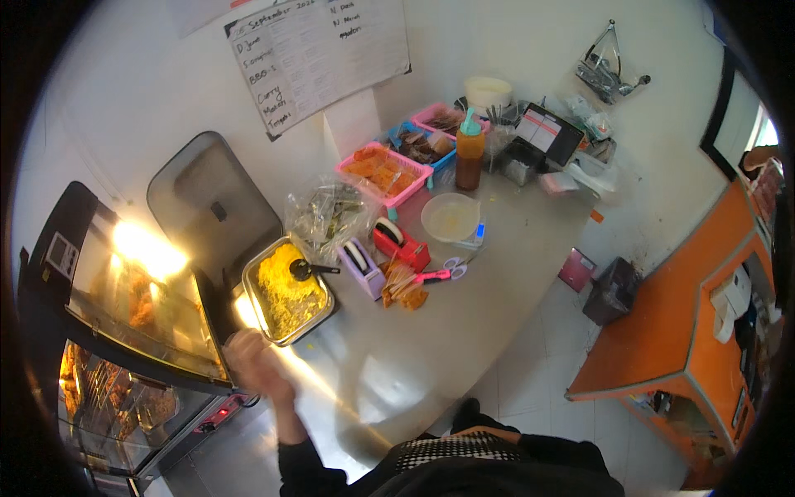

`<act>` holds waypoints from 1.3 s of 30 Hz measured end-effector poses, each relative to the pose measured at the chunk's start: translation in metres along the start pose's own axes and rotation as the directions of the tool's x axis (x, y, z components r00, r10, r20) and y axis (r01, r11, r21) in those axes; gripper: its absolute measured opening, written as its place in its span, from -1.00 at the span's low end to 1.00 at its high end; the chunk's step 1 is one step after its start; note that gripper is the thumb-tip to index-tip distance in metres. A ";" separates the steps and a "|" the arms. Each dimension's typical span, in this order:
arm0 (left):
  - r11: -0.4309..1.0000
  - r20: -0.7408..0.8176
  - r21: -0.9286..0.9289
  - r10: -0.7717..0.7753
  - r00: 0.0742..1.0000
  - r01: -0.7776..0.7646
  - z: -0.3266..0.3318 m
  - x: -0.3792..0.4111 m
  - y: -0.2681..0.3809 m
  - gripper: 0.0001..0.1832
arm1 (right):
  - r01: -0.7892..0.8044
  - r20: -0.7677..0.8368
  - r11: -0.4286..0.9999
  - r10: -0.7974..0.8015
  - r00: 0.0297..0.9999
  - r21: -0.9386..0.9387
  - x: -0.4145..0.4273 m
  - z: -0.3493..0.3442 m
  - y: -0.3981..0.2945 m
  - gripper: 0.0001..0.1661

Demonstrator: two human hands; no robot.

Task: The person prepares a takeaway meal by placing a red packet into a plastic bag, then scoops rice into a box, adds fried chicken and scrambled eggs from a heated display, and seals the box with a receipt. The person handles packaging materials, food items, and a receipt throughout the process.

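Note:
My left hand [256,365], blurred by motion, is between the glass food warmer [143,298] and the near corner of a steel tray [332,309]. Whether its fingers hold anything cannot be made out. Yellow shredded food [282,273] fills much of that tray, and a black scoop [302,269] rests in it, handle pointing right. Only a strip of my right hand [494,431] shows, low at my waist beside the checked cloth [456,450]; its fingers are hidden. A grey lid [214,186] leans against the wall behind the tray.
On the steel table [428,348] are purple [361,268] and red [400,245] tape dispensers, scissors [455,268], a bowl [450,216] on a scale, a sauce bottle [470,155], a pink basket [384,173] and a tablet [549,135]. An orange counter [652,329] stands right.

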State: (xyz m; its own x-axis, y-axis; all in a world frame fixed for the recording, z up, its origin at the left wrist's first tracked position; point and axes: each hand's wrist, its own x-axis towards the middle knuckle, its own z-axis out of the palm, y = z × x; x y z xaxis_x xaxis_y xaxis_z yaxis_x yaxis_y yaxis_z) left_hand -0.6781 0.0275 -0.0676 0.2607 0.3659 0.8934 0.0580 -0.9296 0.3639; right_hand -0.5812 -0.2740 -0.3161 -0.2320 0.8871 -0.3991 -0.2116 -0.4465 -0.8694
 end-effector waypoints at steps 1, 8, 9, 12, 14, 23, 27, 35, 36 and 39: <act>0.999 0.307 -0.004 -0.044 0.951 0.048 0.043 -0.013 0.006 -0.72 | -0.001 -0.023 1.000 0.001 1.000 0.009 -0.009 -0.017 0.001 -0.46; 0.850 0.958 -0.212 0.083 0.274 0.482 0.250 -0.007 0.010 -0.68 | -0.019 -0.235 0.995 0.042 0.971 0.100 -0.061 -0.116 0.000 -0.46; 0.865 0.924 -0.233 0.054 0.378 0.445 0.286 -0.003 0.000 -0.68 | -0.017 -0.267 0.994 0.045 0.963 0.106 -0.066 -0.131 -0.003 -0.46; 0.698 0.815 -0.335 -0.123 0.567 0.633 0.390 0.001 -0.079 -0.65 | -0.032 -0.312 0.995 0.062 0.948 0.099 -0.076 -0.175 -0.010 -0.47; 0.427 0.718 -0.378 -0.425 0.551 0.821 0.441 0.017 -0.128 -0.61 | -0.049 -0.333 0.994 0.080 0.940 0.100 -0.079 -0.204 -0.015 -0.47; 0.858 0.570 0.488 -0.172 0.804 -0.162 0.578 0.005 -0.194 -0.78 | -0.210 -0.419 0.970 0.244 0.875 0.126 -0.101 -0.328 -0.030 -0.47; 0.786 0.721 0.470 -0.079 0.689 -0.402 0.571 0.031 -0.212 -0.84 | -0.279 -0.376 0.953 0.303 0.875 0.120 -0.107 -0.361 -0.035 -0.48; 0.933 0.689 0.345 -0.326 0.648 0.102 0.517 0.093 -0.179 -0.89 | -0.308 -0.217 0.950 0.310 0.926 0.046 -0.094 -0.389 -0.046 -0.48; 0.933 0.669 0.325 -0.342 0.660 0.154 0.507 0.094 -0.183 -0.88 | -0.306 -0.171 0.952 0.304 0.937 0.018 -0.092 -0.391 -0.049 -0.48; 0.932 0.616 0.252 -0.362 0.700 0.260 0.499 0.090 -0.195 -0.87 | -0.261 -0.035 0.964 0.259 0.965 -0.054 -0.094 -0.388 -0.057 -0.49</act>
State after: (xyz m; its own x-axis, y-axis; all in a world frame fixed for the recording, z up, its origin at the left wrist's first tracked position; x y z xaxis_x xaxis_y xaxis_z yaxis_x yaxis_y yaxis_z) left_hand -0.1850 0.2208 -0.1895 0.7549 0.5663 0.3308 0.3652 -0.7819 0.5052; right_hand -0.1789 -0.2862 -0.3423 -0.2459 0.7446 -0.6205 -0.0920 -0.6552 -0.7498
